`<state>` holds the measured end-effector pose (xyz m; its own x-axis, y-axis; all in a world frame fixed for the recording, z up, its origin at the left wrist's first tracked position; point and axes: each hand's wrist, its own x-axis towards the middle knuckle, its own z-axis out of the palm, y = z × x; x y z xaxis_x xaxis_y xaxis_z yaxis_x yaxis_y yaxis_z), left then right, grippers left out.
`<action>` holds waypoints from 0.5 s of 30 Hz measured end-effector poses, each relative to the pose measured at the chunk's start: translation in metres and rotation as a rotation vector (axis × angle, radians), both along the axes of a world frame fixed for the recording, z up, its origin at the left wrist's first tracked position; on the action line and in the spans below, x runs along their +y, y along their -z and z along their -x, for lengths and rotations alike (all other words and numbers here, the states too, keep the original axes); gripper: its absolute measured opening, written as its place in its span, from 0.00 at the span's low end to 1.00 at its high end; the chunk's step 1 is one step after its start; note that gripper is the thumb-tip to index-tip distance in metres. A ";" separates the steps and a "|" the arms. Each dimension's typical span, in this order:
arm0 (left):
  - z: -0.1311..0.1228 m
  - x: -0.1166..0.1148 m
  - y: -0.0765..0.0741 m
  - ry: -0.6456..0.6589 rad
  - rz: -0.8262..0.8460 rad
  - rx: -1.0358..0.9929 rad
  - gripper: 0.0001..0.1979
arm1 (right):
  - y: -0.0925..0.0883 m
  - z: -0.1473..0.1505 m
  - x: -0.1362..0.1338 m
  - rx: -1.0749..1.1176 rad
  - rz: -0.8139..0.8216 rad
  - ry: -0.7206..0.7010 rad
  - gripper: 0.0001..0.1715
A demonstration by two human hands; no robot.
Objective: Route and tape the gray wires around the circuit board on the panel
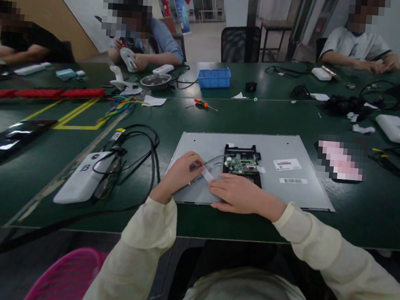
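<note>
A grey metal panel lies flat on the green table in front of me, with a small green circuit board in a black frame at its middle. Thin grey wires run from the board toward my hands. My left hand is closed, pinching a strip of white tape on the panel's near left part. My right hand rests on the panel's near edge, fingers together, its fingertips touching the other end of the tape strip. Two white barcode labels sit on the panel's right.
A white box with black cables lies left of the panel. An orange-handled screwdriver, a blue bin and another white box sit farther out. Other people work across the table. A pink basket stands near my left.
</note>
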<state>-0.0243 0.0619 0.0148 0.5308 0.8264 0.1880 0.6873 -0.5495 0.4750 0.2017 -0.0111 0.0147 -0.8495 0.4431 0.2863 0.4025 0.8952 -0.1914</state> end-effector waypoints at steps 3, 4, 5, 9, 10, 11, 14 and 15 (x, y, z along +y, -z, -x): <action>0.001 0.002 0.002 -0.020 -0.003 -0.019 0.04 | 0.000 0.000 -0.001 0.015 0.020 0.003 0.21; 0.001 0.002 0.002 -0.020 -0.006 -0.022 0.04 | 0.000 0.000 -0.001 0.021 0.027 0.003 0.20; 0.001 0.002 0.002 -0.017 -0.009 -0.022 0.04 | 0.000 -0.001 -0.001 0.028 0.035 0.003 0.20; -0.001 -0.001 -0.003 0.015 -0.041 -0.002 0.03 | -0.003 -0.008 0.002 0.070 0.035 0.020 0.19; -0.001 -0.002 -0.004 0.014 -0.054 0.002 0.03 | -0.005 -0.012 0.004 0.090 0.026 0.040 0.20; -0.002 -0.003 -0.005 0.006 -0.069 0.001 0.03 | -0.007 -0.018 0.007 0.115 0.018 0.069 0.20; -0.003 -0.005 -0.008 -0.053 -0.128 -0.034 0.04 | -0.013 -0.039 0.020 0.197 0.038 0.211 0.23; -0.003 -0.005 -0.008 -0.084 -0.153 -0.057 0.04 | -0.014 -0.048 0.025 0.210 0.062 0.269 0.25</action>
